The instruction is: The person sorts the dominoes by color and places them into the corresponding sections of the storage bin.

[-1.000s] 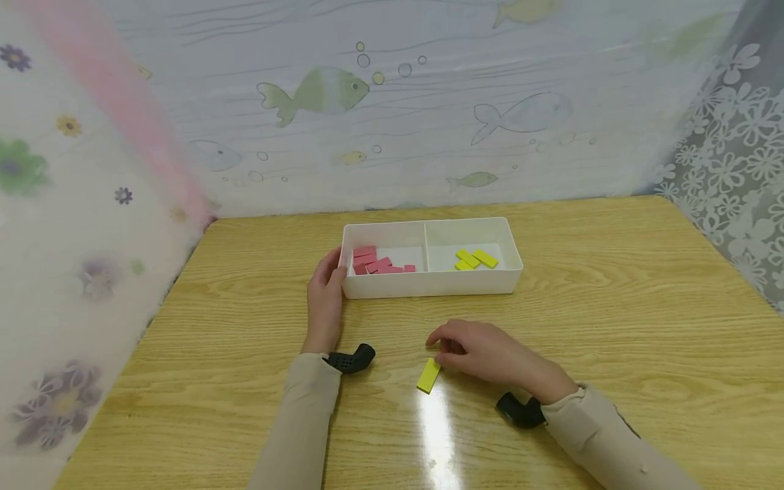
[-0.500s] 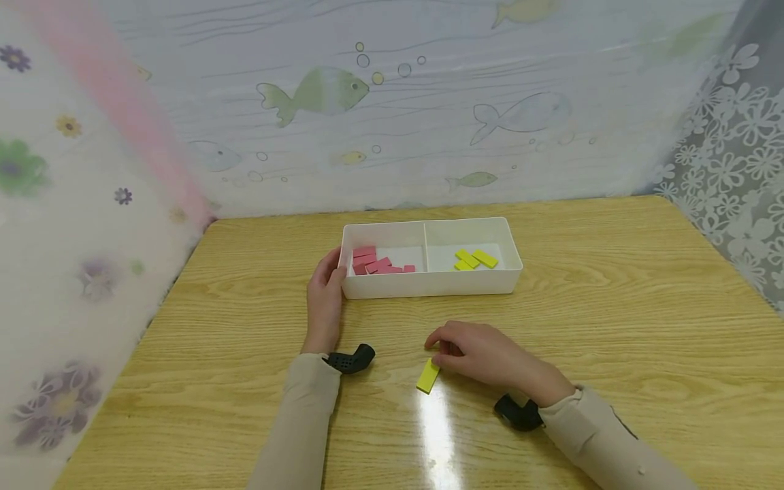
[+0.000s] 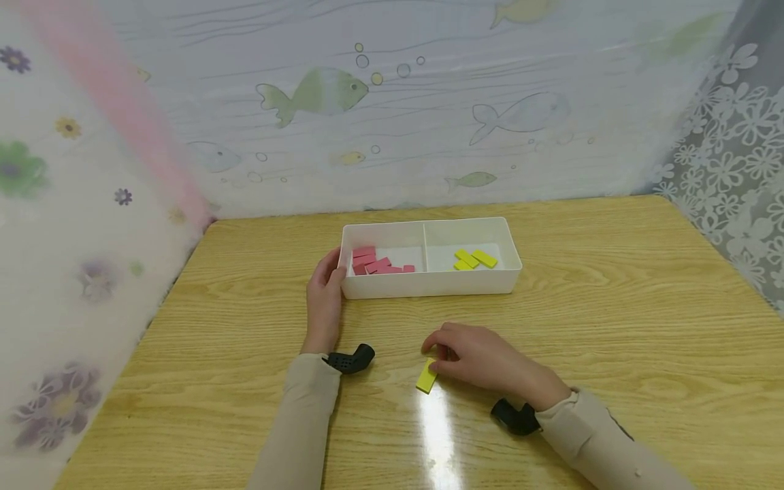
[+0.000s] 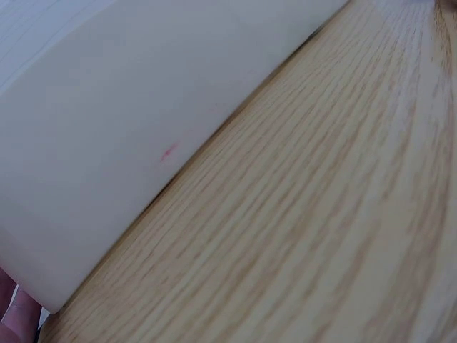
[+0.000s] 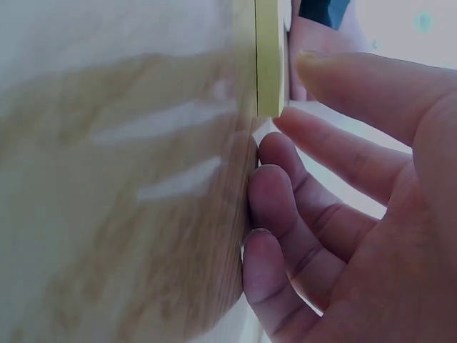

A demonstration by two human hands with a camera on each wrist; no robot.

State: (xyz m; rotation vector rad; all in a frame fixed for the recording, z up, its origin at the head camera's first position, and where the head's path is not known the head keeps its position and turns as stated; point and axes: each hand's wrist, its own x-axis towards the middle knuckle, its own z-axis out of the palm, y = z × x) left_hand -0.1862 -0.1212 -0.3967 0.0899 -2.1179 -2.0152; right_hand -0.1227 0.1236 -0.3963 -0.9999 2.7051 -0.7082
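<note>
A white two-part box (image 3: 429,284) stands on the wooden table. My left hand (image 3: 323,299) holds its left end, thumb at the near corner and fingers along the side; in the left wrist view fingers (image 4: 20,314) show beside the box's end. One yellow tile (image 3: 425,378) lies flat in front of the box. My right hand (image 3: 480,357) is at this tile, its thumb overlapping the upper end in the head view. In the right wrist view the thumb and index finger stand apart around the tile's (image 5: 268,57) end, with the other fingertips on the table.
Several pink tiles (image 3: 364,252) lie in the box's left compartment and several yellow tiles (image 3: 485,258) in the right one. A divider (image 3: 425,248) parts them. Behind the table (image 3: 612,286) hangs a curtain (image 3: 422,136) printed with fish.
My right hand has shifted slightly left and towards me, its thumb covering more of the yellow tile. The tile, the box and my left hand look unmoved.
</note>
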